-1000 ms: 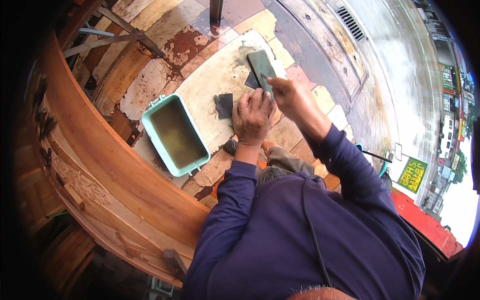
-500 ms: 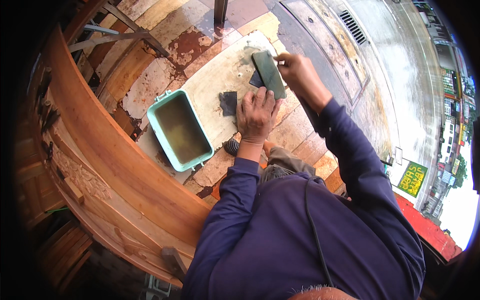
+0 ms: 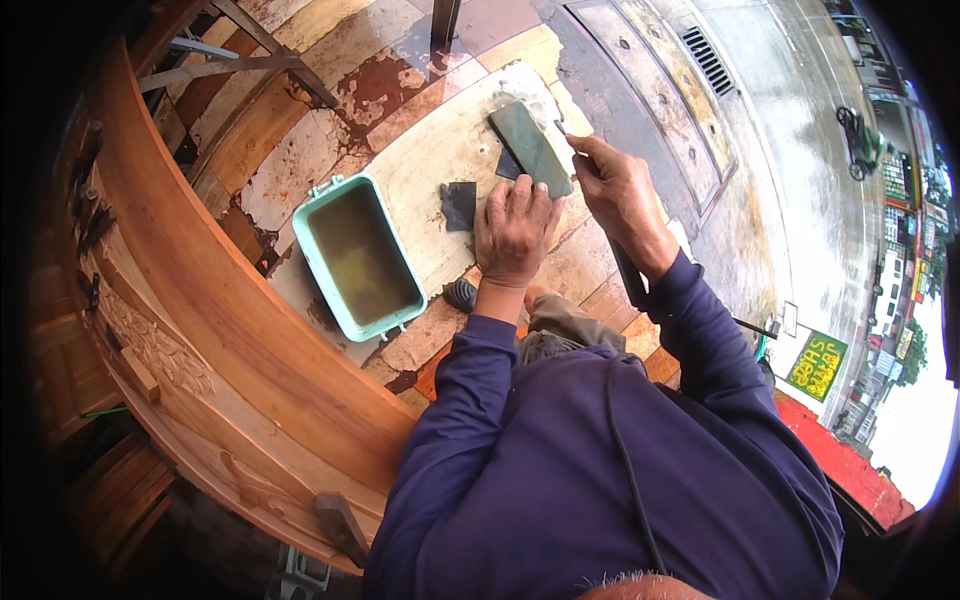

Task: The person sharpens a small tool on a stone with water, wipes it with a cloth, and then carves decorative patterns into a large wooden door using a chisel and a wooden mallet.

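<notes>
A green sharpening stone lies slanted on a pale, worn board. My left hand holds the stone's near end, its fingertips pressed on the edge. To the right of the stone, my right hand is closed around a slim, dark, chisel-like tool. The tool's thin tip shows beyond my fingers, apart from the stone; its long shank or handle runs back under my wrist. One dark square scrap sits left of the stone, and another dark piece is partly hidden under it.
A turquoise tub of murky water stands left of the board. Along the left curves a long wooden piece with carving beside it. A dark post rises beyond the board. At right are a floor grate and a wet road.
My right hand has drawn back to the right, off the stone, and its tool tip now shows. The stone's far end has swung slightly left. My left hand stays in place.
</notes>
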